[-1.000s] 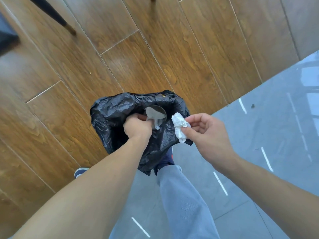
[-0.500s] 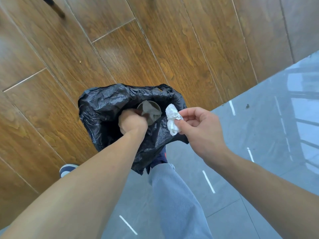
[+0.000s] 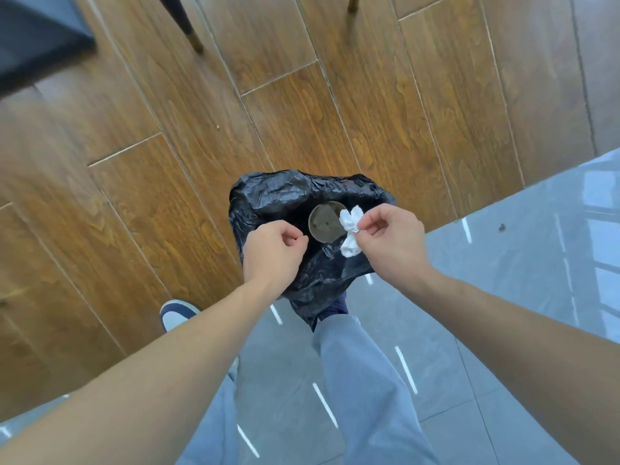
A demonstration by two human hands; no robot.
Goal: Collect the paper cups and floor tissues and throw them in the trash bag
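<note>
A black trash bag (image 3: pixel 288 199) hangs open in front of me, its near rim gripped by my left hand (image 3: pixel 273 251). Inside the bag a paper cup (image 3: pixel 323 223) lies with its round mouth facing up. My right hand (image 3: pixel 391 243) pinches a crumpled white tissue (image 3: pixel 350 229) at the right edge of the bag's opening, beside the cup. The bag's lower part drapes over my leg.
Wood-pattern floor planks fill the upper view; grey glossy tiles (image 3: pixel 536 263) lie to the right and below. A dark chair leg (image 3: pixel 181 21) and another leg (image 3: pixel 352 3) stand at the top. A dark surface's corner (image 3: pixel 37 38) is top left. My shoe (image 3: pixel 176 313) rests near the plank edge.
The tissue in my right hand has shifted over the bag's opening beside the cup. My left hand has drawn the rim back, exposing the cup's mouth. The view has tilted upward.
</note>
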